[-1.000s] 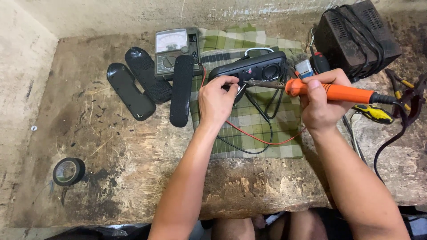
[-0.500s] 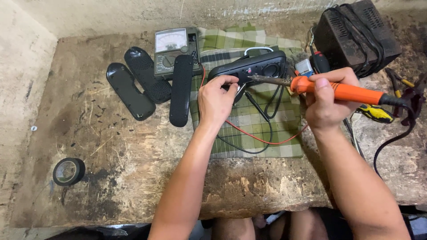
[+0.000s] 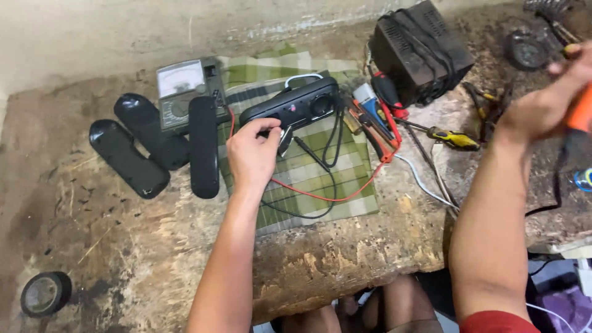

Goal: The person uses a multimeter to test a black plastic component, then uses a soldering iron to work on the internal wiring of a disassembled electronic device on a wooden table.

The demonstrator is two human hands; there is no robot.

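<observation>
My left hand [image 3: 253, 154] pinches a small metal part with wires at the front of a black oblong speaker [image 3: 290, 105] that lies on a green plaid cloth [image 3: 308, 172]. Red and black wires [image 3: 320, 197] loop over the cloth below the speaker. My right hand [image 3: 549, 102] is raised at the far right edge, blurred, closed round the orange handle of a soldering iron [image 3: 579, 111]; its dark cord [image 3: 558, 179] hangs down from it.
An analogue multimeter [image 3: 182, 89] and three black plastic shells [image 3: 154, 142] lie left of the cloth. A black box with cables [image 3: 419, 49] stands at the back right, with screwdrivers and pliers [image 3: 431, 129] before it. A tape roll [image 3: 44, 293] sits at bottom left.
My right hand has swung the soldering iron away from the speaker to the far right. The view has shifted right. My left hand stays at the speaker.
</observation>
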